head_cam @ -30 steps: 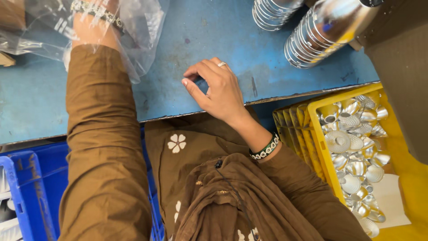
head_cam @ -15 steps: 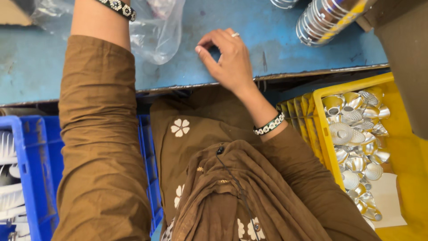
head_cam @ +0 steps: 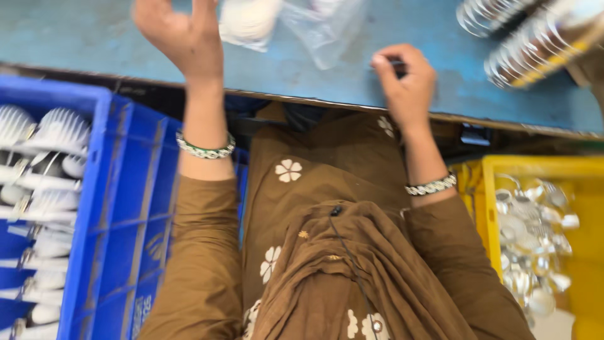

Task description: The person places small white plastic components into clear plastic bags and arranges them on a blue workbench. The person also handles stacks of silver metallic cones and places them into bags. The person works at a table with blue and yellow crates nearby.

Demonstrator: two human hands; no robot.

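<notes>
While the left hand [head_cam: 182, 38] hangs at eleven o'clock with its grip spread and empty beside a white bulb-like part [head_cam: 248, 19] in a clear plastic bag [head_cam: 324, 28], the right hand [head_cam: 408, 82] presses its fingertips together on something small and dark (too blurred to name) on the blue table [head_cam: 113, 38]. That piece sits near the table's edge; a slip could drop it into the lap or the yellow crate [head_cam: 585, 182] at four o'clock.

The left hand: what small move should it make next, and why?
Probably a short reach forward to grip the white part. The left hand hovers just beside it over the blue table, fingers spread and holding nothing. The plastic bag lies right next to that part, and the right hand rests on the table edge, seemingly pinching something small. The picture is blurred, so this is a guess.
</notes>
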